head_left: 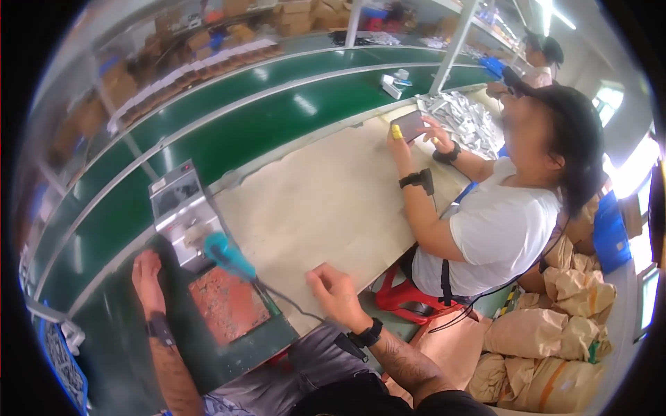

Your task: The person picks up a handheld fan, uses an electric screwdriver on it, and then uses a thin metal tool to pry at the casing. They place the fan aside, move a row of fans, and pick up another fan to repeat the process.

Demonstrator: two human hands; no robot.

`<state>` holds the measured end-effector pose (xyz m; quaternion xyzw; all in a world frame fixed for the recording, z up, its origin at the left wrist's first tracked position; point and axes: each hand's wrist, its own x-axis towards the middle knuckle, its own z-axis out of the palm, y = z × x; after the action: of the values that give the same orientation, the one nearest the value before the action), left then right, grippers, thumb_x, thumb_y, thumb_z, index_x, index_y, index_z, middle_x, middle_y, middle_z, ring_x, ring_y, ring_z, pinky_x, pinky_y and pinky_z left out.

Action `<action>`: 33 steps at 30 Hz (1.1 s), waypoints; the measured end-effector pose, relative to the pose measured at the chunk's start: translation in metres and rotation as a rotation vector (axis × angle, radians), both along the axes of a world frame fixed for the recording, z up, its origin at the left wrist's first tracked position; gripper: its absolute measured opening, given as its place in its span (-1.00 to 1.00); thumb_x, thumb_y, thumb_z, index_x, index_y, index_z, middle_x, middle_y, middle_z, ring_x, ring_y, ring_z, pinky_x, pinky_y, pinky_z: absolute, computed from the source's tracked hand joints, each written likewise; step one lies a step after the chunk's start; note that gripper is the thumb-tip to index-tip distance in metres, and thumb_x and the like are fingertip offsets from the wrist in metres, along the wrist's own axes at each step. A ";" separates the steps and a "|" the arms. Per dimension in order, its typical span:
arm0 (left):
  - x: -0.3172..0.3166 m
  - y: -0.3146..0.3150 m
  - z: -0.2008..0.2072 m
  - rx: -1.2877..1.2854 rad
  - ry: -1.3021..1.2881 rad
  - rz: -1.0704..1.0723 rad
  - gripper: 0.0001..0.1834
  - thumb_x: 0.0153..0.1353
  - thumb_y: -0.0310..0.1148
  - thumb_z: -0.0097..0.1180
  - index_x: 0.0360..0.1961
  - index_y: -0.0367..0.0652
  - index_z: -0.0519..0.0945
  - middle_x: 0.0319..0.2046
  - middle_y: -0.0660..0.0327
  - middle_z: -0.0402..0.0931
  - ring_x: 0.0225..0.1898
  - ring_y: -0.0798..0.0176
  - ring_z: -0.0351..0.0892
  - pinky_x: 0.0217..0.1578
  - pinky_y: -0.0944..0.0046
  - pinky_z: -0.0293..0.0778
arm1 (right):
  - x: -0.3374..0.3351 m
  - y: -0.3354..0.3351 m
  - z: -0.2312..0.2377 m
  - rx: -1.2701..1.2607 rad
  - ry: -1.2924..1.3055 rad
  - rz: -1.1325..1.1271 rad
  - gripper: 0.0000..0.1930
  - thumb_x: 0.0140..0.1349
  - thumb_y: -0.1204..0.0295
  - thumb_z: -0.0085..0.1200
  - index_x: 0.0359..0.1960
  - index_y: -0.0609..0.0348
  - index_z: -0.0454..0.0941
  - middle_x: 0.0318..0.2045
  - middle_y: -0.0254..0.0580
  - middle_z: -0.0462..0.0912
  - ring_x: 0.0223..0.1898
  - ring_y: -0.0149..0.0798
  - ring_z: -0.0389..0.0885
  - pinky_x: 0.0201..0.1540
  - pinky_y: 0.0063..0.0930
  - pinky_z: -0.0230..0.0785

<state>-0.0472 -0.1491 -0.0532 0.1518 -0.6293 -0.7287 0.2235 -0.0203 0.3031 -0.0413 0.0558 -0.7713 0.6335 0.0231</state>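
Note:
My left hand (147, 281) is over the dark green work surface, left of a metal box-shaped machine (187, 215); its fingers look loosely extended and I see nothing in them. My right hand (336, 295) hovers above the near edge of the beige tabletop, its fingers curled in, with no object showing. Between my hands, a teal corded hand tool (229, 256) leans at the machine's near end; its exact kind is unclear. Its dark cord runs toward my right wrist. A worn reddish pad (227, 305) lies on the surface below the tool.
At my right, a person in a white shirt (499, 222) holds a dark flat device (408, 127). Silvery parts (461, 121) are heaped beyond. A green conveyor belt (277, 104) runs along the far side. Brown paper sacks (541, 347) and a red stool (409, 298) stand at right.

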 end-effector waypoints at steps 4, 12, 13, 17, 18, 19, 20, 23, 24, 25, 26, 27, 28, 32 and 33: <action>0.007 0.022 0.001 -0.262 -0.048 -0.002 -0.68 0.51 -0.23 0.06 0.07 -0.26 0.61 -0.17 0.18 0.61 -0.12 0.34 0.54 0.02 0.32 0.44 | -0.001 0.005 0.004 -0.002 0.007 -0.033 -0.72 0.47 0.29 0.15 -0.27 0.31 0.58 -0.63 -0.24 0.50 -0.58 -0.46 0.40 -0.49 -0.44 0.29; 0.012 0.037 0.013 -0.390 -0.053 -0.008 -0.82 0.51 -0.39 0.02 -0.07 -0.21 0.64 -0.26 0.28 0.61 -0.26 0.44 0.49 -0.14 0.41 0.43 | -0.003 0.000 0.016 0.128 0.007 -0.020 -0.73 0.46 0.30 0.15 -0.26 0.32 0.61 -0.62 -0.23 0.53 -0.55 -0.50 0.40 -0.47 -0.46 0.31; 0.014 0.039 0.013 -0.387 -0.051 -0.005 -0.82 0.51 -0.39 0.02 -0.07 -0.21 0.64 -0.26 0.28 0.61 -0.26 0.44 0.49 -0.14 0.41 0.43 | -0.003 -0.002 0.015 0.130 0.009 -0.018 -0.73 0.46 0.30 0.15 -0.26 0.32 0.61 -0.62 -0.23 0.53 -0.55 -0.50 0.40 -0.47 -0.46 0.31; 0.015 0.037 0.011 -0.400 -0.066 -0.026 -0.83 0.52 -0.39 0.03 -0.09 -0.20 0.64 -0.30 0.29 0.60 -0.28 0.44 0.49 -0.17 0.41 0.43 | -0.003 -0.009 0.010 0.178 0.060 -0.074 -0.75 0.44 0.31 0.17 -0.29 0.30 0.59 -0.67 -0.12 0.52 -0.65 -0.35 0.44 -0.52 -0.38 0.31; 0.016 0.040 0.013 -0.425 -0.084 -0.031 -0.82 0.52 -0.39 0.02 -0.09 -0.22 0.63 -0.30 0.26 0.60 -0.27 0.41 0.50 -0.15 0.39 0.44 | -0.003 -0.009 0.009 0.180 0.069 -0.081 -0.75 0.43 0.32 0.18 -0.30 0.30 0.59 -0.67 -0.12 0.53 -0.65 -0.34 0.45 -0.52 -0.38 0.32; 0.016 0.042 0.015 -0.451 -0.103 -0.036 -0.81 0.52 -0.39 0.01 -0.09 -0.23 0.63 -0.30 0.24 0.61 -0.25 0.38 0.52 -0.12 0.36 0.45 | -0.004 -0.009 0.009 0.183 0.069 -0.083 -0.75 0.43 0.32 0.18 -0.30 0.30 0.59 -0.67 -0.12 0.53 -0.65 -0.34 0.45 -0.52 -0.38 0.32; 0.017 0.042 0.015 -0.449 -0.105 -0.037 -0.81 0.52 -0.39 0.01 -0.09 -0.23 0.63 -0.30 0.24 0.61 -0.25 0.38 0.52 -0.12 0.36 0.45 | -0.003 -0.009 0.011 0.185 0.053 -0.075 -0.74 0.44 0.31 0.18 -0.28 0.31 0.61 -0.64 -0.15 0.55 -0.61 -0.40 0.46 -0.50 -0.41 0.34; 0.018 0.046 0.015 -0.453 -0.089 -0.053 -0.83 0.52 -0.39 0.03 -0.08 -0.21 0.63 -0.31 0.28 0.59 -0.29 0.43 0.48 -0.18 0.41 0.42 | -0.003 -0.008 0.013 0.194 0.029 -0.065 -0.73 0.44 0.30 0.18 -0.27 0.32 0.63 -0.62 -0.17 0.57 -0.57 -0.45 0.48 -0.47 -0.43 0.37; 0.019 0.049 0.016 -0.477 -0.098 -0.057 -0.82 0.52 -0.37 0.03 -0.09 -0.22 0.63 -0.32 0.27 0.60 -0.29 0.42 0.48 -0.17 0.40 0.42 | -0.003 -0.008 0.013 0.200 0.025 -0.062 -0.73 0.44 0.30 0.18 -0.27 0.32 0.63 -0.61 -0.15 0.58 -0.57 -0.44 0.50 -0.47 -0.43 0.38; 0.019 0.051 0.017 -0.500 -0.108 -0.062 -0.80 0.52 -0.35 0.03 -0.11 -0.23 0.64 -0.32 0.27 0.60 -0.29 0.42 0.48 -0.16 0.39 0.42 | -0.003 -0.007 0.014 0.202 0.024 -0.065 -0.73 0.44 0.30 0.18 -0.27 0.32 0.63 -0.61 -0.15 0.58 -0.57 -0.44 0.50 -0.47 -0.43 0.38; 0.020 0.052 0.017 -0.501 -0.107 -0.065 -0.80 0.52 -0.35 0.03 -0.11 -0.23 0.64 -0.32 0.27 0.60 -0.29 0.42 0.48 -0.16 0.39 0.42 | -0.003 -0.008 0.015 0.216 0.028 -0.060 -0.74 0.44 0.31 0.18 -0.27 0.31 0.63 -0.61 -0.14 0.59 -0.57 -0.43 0.51 -0.47 -0.43 0.39; 0.020 0.052 0.018 -0.513 -0.134 -0.073 -0.78 0.53 -0.33 0.03 -0.12 -0.24 0.64 -0.33 0.26 0.60 -0.28 0.41 0.49 -0.16 0.38 0.42 | -0.003 -0.009 0.015 0.231 0.032 -0.056 -0.75 0.44 0.31 0.18 -0.27 0.31 0.63 -0.61 -0.14 0.59 -0.57 -0.43 0.53 -0.47 -0.43 0.40; 0.021 0.053 0.018 -0.524 -0.160 -0.080 -0.76 0.53 -0.30 0.04 -0.14 -0.26 0.64 -0.33 0.25 0.60 -0.28 0.40 0.49 -0.15 0.36 0.42 | -0.003 -0.008 0.013 0.232 0.032 -0.060 -0.75 0.44 0.31 0.18 -0.27 0.31 0.63 -0.61 -0.14 0.59 -0.57 -0.43 0.53 -0.47 -0.43 0.40; 0.023 0.056 0.022 -0.530 -0.187 -0.064 -0.74 0.53 -0.28 0.03 -0.16 -0.27 0.63 -0.34 0.24 0.60 -0.26 0.38 0.51 -0.13 0.35 0.42 | -0.002 -0.007 0.014 0.236 0.038 -0.022 -0.77 0.42 0.33 0.20 -0.26 0.29 0.63 -0.61 -0.12 0.59 -0.59 -0.39 0.55 -0.48 -0.42 0.40; 0.025 0.058 0.023 -0.526 -0.187 -0.068 -0.74 0.53 -0.28 0.03 -0.16 -0.27 0.63 -0.34 0.24 0.60 -0.26 0.38 0.51 -0.13 0.35 0.42 | -0.002 -0.007 0.014 0.251 0.047 -0.013 -0.78 0.42 0.34 0.20 -0.26 0.28 0.62 -0.61 -0.12 0.59 -0.59 -0.38 0.54 -0.48 -0.42 0.40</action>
<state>-0.0227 -0.0912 -0.0303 0.1338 -0.8193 -0.5304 0.1716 -0.0222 0.2961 -0.0270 0.0679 -0.8442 0.5303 0.0381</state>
